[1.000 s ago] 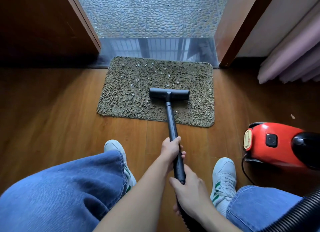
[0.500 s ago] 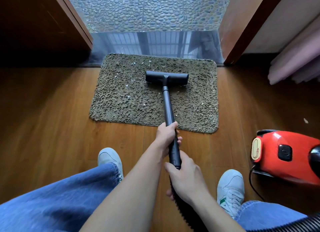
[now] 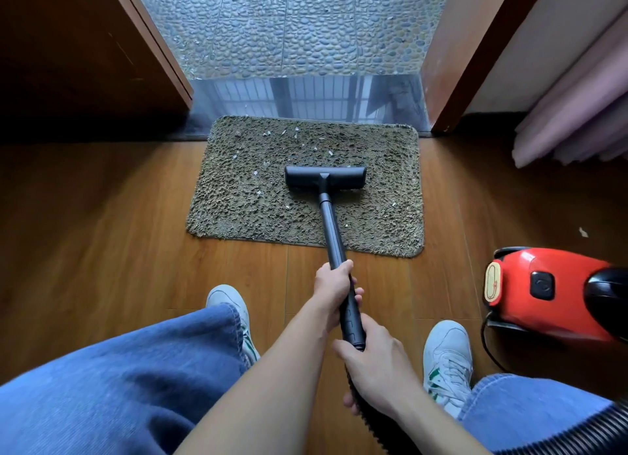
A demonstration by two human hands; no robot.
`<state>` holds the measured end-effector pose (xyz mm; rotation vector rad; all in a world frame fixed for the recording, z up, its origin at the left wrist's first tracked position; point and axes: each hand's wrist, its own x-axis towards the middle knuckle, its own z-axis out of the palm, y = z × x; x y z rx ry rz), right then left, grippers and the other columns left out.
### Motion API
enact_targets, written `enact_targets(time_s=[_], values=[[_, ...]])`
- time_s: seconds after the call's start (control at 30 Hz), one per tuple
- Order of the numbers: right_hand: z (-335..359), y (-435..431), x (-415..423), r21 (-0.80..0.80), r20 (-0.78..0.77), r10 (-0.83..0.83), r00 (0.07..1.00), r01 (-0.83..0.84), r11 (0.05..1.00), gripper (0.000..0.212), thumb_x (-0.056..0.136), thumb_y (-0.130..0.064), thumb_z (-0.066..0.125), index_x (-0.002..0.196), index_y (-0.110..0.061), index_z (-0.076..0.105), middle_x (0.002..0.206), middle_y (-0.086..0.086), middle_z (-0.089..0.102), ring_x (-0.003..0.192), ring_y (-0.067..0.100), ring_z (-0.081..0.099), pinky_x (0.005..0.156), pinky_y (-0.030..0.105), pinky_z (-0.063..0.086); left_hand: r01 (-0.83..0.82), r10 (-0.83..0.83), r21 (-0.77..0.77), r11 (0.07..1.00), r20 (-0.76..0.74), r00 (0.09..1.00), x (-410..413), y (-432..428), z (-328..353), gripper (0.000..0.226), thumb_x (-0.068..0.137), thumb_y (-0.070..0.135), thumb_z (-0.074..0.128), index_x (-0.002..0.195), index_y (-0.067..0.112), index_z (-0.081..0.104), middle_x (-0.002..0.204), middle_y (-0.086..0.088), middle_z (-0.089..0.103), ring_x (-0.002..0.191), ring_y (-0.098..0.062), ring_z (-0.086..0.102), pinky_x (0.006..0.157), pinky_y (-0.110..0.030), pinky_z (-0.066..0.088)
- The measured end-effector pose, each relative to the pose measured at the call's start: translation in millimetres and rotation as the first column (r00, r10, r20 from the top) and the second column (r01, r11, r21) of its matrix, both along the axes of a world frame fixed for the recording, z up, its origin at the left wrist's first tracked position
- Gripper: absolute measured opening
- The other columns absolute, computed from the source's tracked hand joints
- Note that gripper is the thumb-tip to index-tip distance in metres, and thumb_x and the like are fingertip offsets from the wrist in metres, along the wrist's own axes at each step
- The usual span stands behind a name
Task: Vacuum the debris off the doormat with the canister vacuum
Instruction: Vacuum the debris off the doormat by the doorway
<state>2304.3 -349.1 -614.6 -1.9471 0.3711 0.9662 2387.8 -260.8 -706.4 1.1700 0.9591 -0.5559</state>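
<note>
I see the doormat (image 3: 238,199) on the wood floor (image 3: 102,233) at the threshold, red canister vacuum (image 3: 543,291) to its right. Left grip (image 3: 334,284) and right grip (image 3: 377,373) both clamp the wand (image 3: 331,227); its floor head (image 3: 325,177) rests mid-mat, debris (image 3: 297,131) scattered beyond.

shaggy doormat (image 3: 238,196) flecked with debris (image 3: 330,153) — black nozzle (image 3: 325,178) on it, red canister vacuum (image 3: 543,291) right.

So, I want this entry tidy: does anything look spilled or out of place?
Pale scraps litter the doormat, mostly its far half beyond the nozzle. One stray scrap lies off the mat on the wood floor to the right, beyond the red vacuum.
</note>
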Motion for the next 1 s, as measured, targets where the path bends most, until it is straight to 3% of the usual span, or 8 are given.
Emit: enact_targets(time_s=[0.13, 0.5, 1.0], values=[[7, -3, -19, -0.001, -0.015, 0.019, 1.000, -0.019, 1.000, 0.021, 0.095, -0.025, 0.053, 0.116, -0.026, 0.052, 0.073, 0.008, 0.064, 0.044, 0.024, 0.070, 0.042, 0.029, 0.052, -0.025, 0.025, -0.003, 1.000, -0.013, 1.000, -24, -1, 4, 0.015, 0.102, 0.023, 0.055, 0.097, 0.010, 0.049, 0.079, -0.007, 0.053, 0.050, -0.015, 0.052, 0.045, -0.024, 0.045], [4, 7, -29, 0.013, -0.022, 0.014, 1.000, -0.014, 1.000, 0.027, 0.098, -0.027, 0.052, 0.125, -0.029, 0.050, 0.076, 0.009, 0.067, 0.045, 0.021, 0.070, 0.042, 0.027, 0.052, -0.035, 0.035, 0.014, 0.999, -0.018, 0.999, -32, 11, 3, 0.015, 0.103, 0.023, 0.054, 0.097, 0.010, 0.049, 0.081, -0.008, 0.053, 0.052, -0.016, 0.052, 0.045, -0.024, 0.045], [-21, 21, 32, 0.029, 0.016, -0.036, 0.999, 0.035, 0.999, 0.006, 0.097, -0.026, 0.054, 0.100, -0.022, 0.052, 0.071, 0.005, 0.061, 0.047, 0.028, 0.071, 0.043, 0.034, 0.055, -0.010, 0.008, 0.047, 0.999, 0.036, 0.999, 39, 21, -18, 0.013, 0.102, 0.019, 0.054, 0.096, 0.010, 0.049, 0.078, -0.008, 0.052, 0.047, -0.016, 0.050, 0.044, -0.024, 0.043]])
